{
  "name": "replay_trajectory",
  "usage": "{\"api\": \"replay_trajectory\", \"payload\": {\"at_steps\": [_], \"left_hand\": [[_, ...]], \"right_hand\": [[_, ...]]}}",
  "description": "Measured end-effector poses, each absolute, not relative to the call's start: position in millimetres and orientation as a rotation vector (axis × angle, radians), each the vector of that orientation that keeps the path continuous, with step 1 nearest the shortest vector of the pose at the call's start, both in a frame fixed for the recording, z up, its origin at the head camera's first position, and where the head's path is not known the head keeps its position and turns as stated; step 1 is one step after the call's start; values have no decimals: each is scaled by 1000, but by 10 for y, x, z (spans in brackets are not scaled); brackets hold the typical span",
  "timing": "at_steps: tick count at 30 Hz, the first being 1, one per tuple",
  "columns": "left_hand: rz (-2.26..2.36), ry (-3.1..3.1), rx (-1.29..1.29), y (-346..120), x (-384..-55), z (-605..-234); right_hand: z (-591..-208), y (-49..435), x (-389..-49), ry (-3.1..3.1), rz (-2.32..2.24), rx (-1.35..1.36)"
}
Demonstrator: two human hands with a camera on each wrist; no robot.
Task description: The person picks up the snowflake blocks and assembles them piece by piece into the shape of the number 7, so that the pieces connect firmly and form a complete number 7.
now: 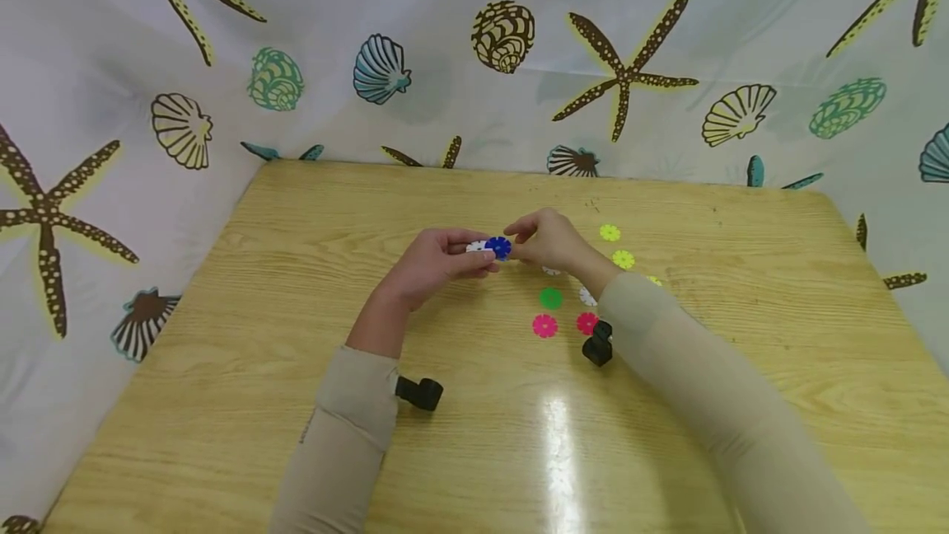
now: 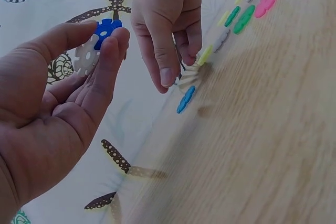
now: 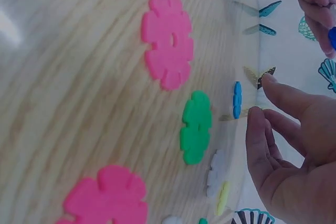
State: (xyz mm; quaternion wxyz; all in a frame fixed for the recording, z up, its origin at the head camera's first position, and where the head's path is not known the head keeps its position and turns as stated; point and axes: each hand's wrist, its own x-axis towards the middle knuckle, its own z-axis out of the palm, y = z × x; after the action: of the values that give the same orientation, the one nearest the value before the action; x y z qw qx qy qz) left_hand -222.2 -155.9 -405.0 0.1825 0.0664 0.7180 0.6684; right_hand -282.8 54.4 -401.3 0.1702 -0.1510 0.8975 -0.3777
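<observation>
My left hand (image 1: 437, 266) pinches a white notched plastic disc (image 2: 84, 59) and a dark blue one (image 1: 498, 248) between thumb and fingers, above the table. The two discs overlap, with the blue one on the side toward my right hand. Close beside them is my right hand (image 1: 549, 241), its fingers loosely bent and nothing visible between thumb and fingertips in the right wrist view. A lighter blue disc (image 2: 186, 99) lies on the table below the right hand, apart from its fingertips.
On the wooden table (image 1: 259, 311), near my right forearm, lie a green disc (image 1: 551, 298), pink discs (image 1: 544, 325), white discs (image 1: 588, 296) and yellow discs (image 1: 610, 232). A shell-and-starfish patterned curtain (image 1: 445, 122) borders the far edge and the sides.
</observation>
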Motion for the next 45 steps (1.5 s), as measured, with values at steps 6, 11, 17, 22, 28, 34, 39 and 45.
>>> {"api": "replay_trajectory", "payload": {"at_steps": [6, 11, 17, 22, 28, 34, 39, 45], "left_hand": [[1909, 1981, 197, -1515, -2227, -4062], [1916, 1979, 188, -1493, -2201, -4043], [1903, 1971, 235, -1485, -2185, -4014], [1913, 1956, 212, -1479, -2193, -4014], [1941, 1928, 177, -1469, -2208, -4053], [1964, 1914, 147, -1453, -2214, -4067], [1977, 1900, 98, -1431, -2218, -4073], [1966, 1911, 52, -1445, -2199, -4046]], "right_hand": [[-4056, 536, -2888, 2618, -937, -505], [-4071, 522, -2902, 2611, -898, -529], [-4103, 515, -2909, 2640, -903, -515], [-4136, 521, -2917, 2665, -957, -509], [-4157, 528, -2918, 2701, -1024, -531], [-4151, 548, -2889, 2728, -1064, -553], [-4114, 591, -2819, 2719, -1106, -553], [-4017, 657, -2739, 2667, -1189, -498]]}}
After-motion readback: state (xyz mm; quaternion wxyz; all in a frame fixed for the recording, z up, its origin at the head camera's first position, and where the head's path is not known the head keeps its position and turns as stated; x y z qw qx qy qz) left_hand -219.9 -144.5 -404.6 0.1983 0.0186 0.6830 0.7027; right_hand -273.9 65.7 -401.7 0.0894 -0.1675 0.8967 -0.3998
